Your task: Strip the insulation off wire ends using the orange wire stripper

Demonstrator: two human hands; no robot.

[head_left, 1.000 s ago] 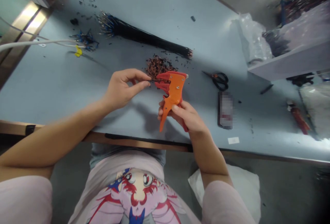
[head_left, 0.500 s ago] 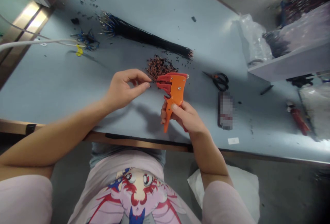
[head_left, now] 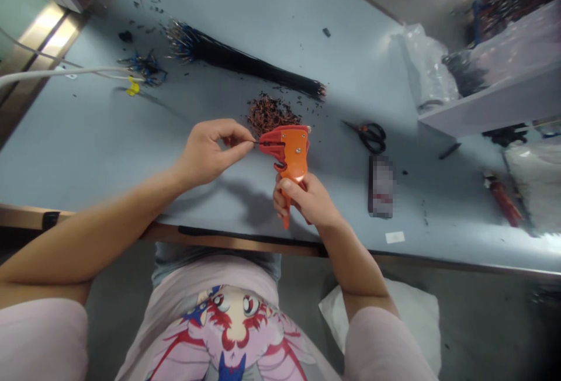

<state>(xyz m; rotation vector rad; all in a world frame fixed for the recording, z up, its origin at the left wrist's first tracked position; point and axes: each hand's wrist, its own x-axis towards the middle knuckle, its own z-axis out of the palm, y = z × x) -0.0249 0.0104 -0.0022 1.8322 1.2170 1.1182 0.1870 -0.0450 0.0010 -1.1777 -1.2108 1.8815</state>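
Observation:
My right hand (head_left: 304, 201) is wrapped round the handles of an orange and red wire stripper (head_left: 287, 152), held upright above the blue-grey table (head_left: 87, 135). My left hand (head_left: 209, 152) pinches a short thin black wire (head_left: 255, 142) between thumb and forefinger, its tip at the stripper's jaws. Just behind the tool lies a small heap of brown stripped bits (head_left: 268, 114).
A long bundle of black wires (head_left: 245, 64) lies across the table's back. Black scissors (head_left: 370, 134), a dark flat object (head_left: 380, 186) and a red-handled tool (head_left: 504, 198) lie to the right. A white cable (head_left: 61, 72) crosses the left. A shelf (head_left: 491, 100) with plastic bags stands at the right.
My right hand has squeezed the stripper's handles together and the tool has shifted slightly left and down. My left hand keeps its pinch on the wire.

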